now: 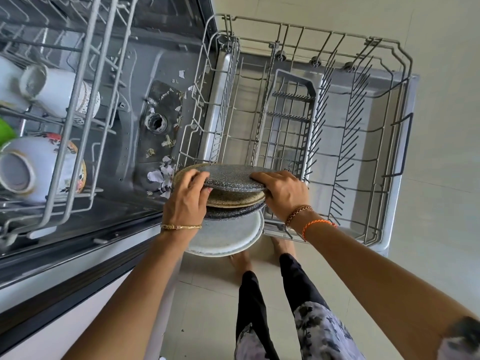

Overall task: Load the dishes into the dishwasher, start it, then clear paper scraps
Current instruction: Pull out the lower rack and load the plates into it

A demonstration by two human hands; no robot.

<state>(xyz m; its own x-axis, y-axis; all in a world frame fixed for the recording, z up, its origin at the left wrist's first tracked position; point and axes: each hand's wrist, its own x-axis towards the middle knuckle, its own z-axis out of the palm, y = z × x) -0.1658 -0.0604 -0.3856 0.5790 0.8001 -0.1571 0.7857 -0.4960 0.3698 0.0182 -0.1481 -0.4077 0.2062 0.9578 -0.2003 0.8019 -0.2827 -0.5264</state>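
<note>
Early yet: your left hand (185, 201) and right hand (281, 192) grip the plate stack (231, 193); lower rack (337, 141) center-right unloaded, paper scraps (162, 175) left.

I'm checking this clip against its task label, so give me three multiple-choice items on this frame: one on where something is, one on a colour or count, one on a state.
1. Where do the paper scraps lie?
A. on the dishwasher tub floor
B. in the lower rack
C. on the kitchen floor tiles

2. What colour is the top plate of the stack?
A. plain white
B. speckled grey
C. green

3. What does the pulled-out lower rack hold?
A. a row of plates
B. mugs
C. no dishes yet

Answers:
1 A: the scraps are strewn round the filter inside the tub.
2 B: the left hand and right hand grip a stack topped by a grey speckled plate.
3 C: its tines stand bare; the mugs sit in the upper rack.
</note>
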